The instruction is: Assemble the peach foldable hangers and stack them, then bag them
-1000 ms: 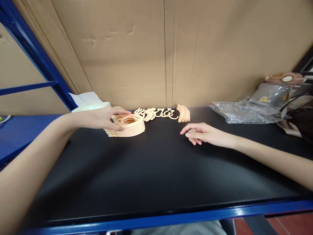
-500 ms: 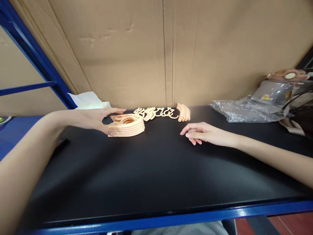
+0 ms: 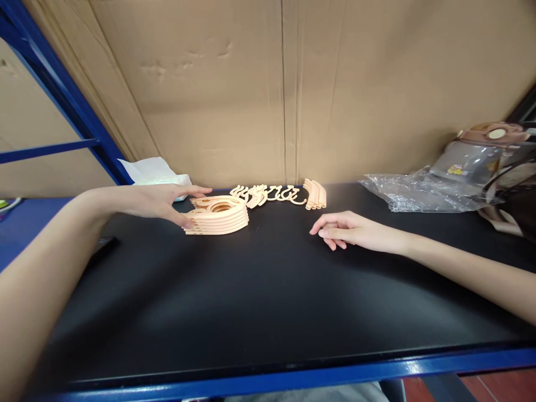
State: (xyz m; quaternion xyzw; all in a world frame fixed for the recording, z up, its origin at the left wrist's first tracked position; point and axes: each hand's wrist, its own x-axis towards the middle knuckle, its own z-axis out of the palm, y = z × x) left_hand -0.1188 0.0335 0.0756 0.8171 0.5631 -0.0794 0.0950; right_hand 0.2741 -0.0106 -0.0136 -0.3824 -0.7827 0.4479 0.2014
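Black tabletop (image 3: 268,296) carries the stack (image 3: 220,222) at left; your left hand (image 3: 159,200) spans its end, spread wide, seemingly adjusting it. Lifting would call for a firmer pinch. Your right hand (image 3: 352,229) is empty, loosely curled.

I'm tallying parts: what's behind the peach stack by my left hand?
Behind the peach stack, toward the right, lie hook-shaped pieces, with brown cardboard farther back. The stack and left hand hide much of the tabletop directly behind, so anything low there cannot be seen.
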